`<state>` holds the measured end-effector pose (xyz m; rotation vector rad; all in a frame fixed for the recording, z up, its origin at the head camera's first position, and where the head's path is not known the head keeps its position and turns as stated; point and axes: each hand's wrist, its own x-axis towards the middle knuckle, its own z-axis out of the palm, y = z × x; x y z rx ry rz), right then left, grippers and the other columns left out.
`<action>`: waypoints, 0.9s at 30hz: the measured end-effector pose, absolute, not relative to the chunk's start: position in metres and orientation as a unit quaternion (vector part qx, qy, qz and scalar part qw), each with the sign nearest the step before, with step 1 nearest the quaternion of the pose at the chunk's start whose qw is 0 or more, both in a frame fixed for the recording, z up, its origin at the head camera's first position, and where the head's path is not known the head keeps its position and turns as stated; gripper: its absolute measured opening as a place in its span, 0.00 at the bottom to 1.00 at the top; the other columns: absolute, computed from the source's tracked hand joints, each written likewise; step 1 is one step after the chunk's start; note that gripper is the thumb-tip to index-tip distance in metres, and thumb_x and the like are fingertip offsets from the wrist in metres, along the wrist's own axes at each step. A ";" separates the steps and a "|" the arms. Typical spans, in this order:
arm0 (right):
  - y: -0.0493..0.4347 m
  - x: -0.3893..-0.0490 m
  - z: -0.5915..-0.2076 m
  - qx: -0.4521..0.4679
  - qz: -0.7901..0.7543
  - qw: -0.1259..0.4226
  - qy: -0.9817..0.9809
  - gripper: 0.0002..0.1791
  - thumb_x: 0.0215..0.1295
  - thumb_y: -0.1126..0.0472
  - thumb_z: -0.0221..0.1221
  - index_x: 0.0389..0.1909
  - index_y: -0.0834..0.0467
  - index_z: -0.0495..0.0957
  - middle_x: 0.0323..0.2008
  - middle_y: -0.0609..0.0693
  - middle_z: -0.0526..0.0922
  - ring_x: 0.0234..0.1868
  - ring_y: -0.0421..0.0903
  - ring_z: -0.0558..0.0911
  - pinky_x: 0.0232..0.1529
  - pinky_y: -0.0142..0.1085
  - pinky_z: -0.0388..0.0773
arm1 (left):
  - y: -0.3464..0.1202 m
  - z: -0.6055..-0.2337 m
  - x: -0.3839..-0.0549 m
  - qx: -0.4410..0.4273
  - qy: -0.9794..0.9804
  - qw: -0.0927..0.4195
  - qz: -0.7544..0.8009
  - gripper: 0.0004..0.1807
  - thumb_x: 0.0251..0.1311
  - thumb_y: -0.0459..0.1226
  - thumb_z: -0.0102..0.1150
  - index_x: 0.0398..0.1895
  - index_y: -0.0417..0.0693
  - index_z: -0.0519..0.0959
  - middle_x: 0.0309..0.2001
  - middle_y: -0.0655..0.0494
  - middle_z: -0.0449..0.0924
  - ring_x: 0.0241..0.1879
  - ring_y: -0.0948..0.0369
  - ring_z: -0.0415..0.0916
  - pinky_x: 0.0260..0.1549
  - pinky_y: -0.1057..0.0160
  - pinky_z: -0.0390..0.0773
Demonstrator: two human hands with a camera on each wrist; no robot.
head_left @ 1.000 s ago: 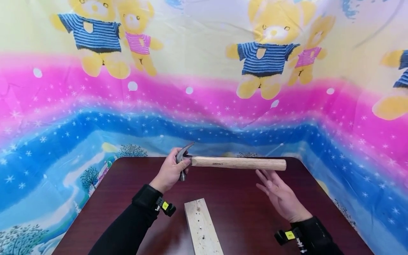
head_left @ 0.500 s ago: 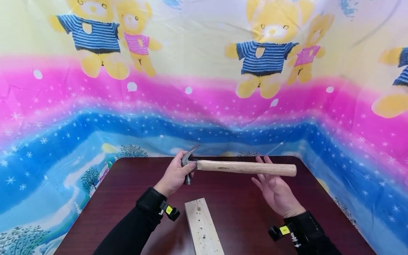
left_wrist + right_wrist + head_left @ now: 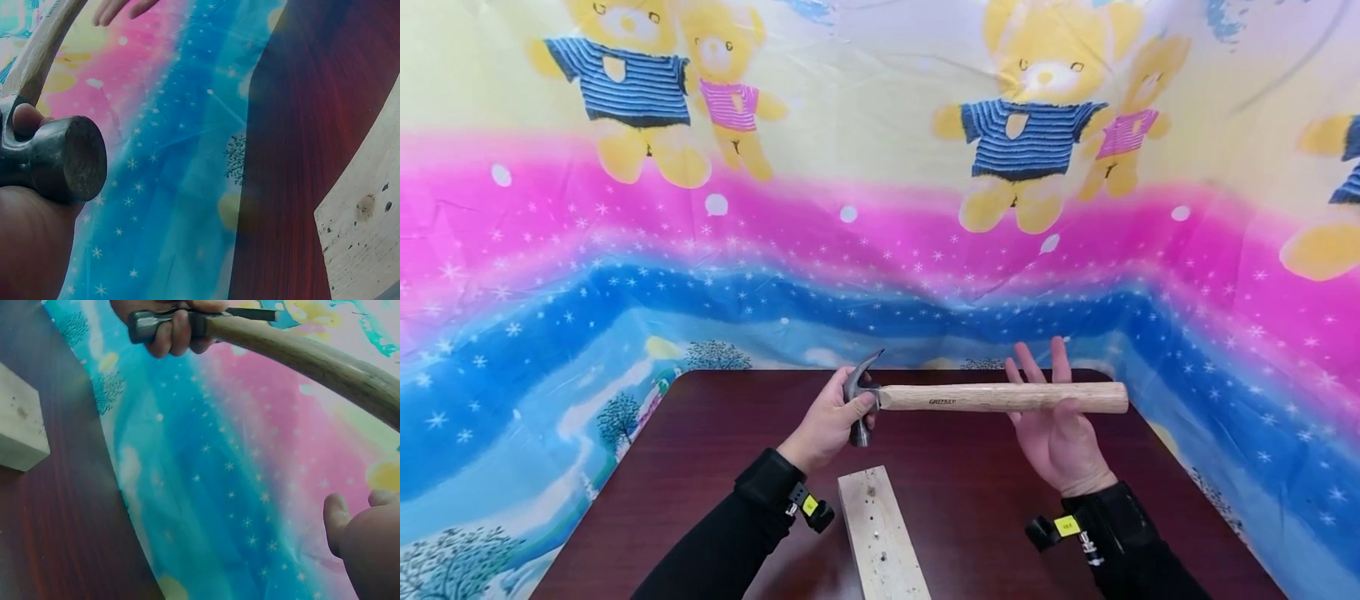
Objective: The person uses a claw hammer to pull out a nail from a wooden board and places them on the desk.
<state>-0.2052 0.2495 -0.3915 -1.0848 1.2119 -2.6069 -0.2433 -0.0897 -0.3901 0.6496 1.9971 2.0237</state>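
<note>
Head view: hammer point(image 3: 958, 398) level, lower centre; left hand point(image 3: 826, 423) grips metal head point(image 3: 861, 434); right hand point(image 3: 1054, 446), lower right, fingers spread behind handle point(image 3: 977, 398).

Wooden block point(image 3: 886, 533) runs off the head view's bottom edge, dark specks point(image 3: 882, 557) too small to read! Left grip point(image 3: 825, 423) covers part of the hammer head point(image 3: 854, 388), handle point(image 3: 970, 397) hides part of the right grip point(image 3: 1058, 450); contact there, hard to call.

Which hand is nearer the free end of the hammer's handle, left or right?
Right. The right hand is just beside that handle end, its spread fingers partly behind the wood; the left hand grips the hammer head at the opposite end.
</note>
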 end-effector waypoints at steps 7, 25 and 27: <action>0.236 -0.205 -0.374 -0.388 -0.885 0.041 0.255 0.29 0.85 0.43 0.42 0.78 0.49 0.72 0.74 0.53 0.81 0.78 0.48 0.78 0.80 0.40 0.73 | -0.081 -0.400 -0.243 0.242 0.680 0.125 0.681 0.19 0.88 0.38 0.42 0.68 0.35 0.55 0.43 0.53 0.74 0.41 0.60 0.76 0.46 0.60 0.79; 0.236 -0.189 -0.336 -0.331 -0.914 -0.065 0.226 0.30 0.91 0.52 0.29 0.32 0.60 0.72 0.25 0.52 0.72 0.29 0.50 0.68 0.46 0.41 0.74 | -0.090 -0.413 -0.239 0.264 0.754 0.103 0.593 0.29 0.87 0.43 0.50 0.79 0.38 0.59 0.69 0.31 0.76 0.72 0.38 0.77 0.74 0.48 0.78; 0.243 -0.185 -0.329 -0.331 -0.910 -0.089 0.234 0.30 0.91 0.55 0.27 0.31 0.60 0.72 0.23 0.52 0.69 0.29 0.50 0.60 0.40 0.42 0.69 | -0.102 -0.412 -0.240 0.250 0.766 0.093 0.585 0.31 0.86 0.44 0.51 0.82 0.40 0.57 0.72 0.32 0.73 0.74 0.38 0.74 0.76 0.45 0.75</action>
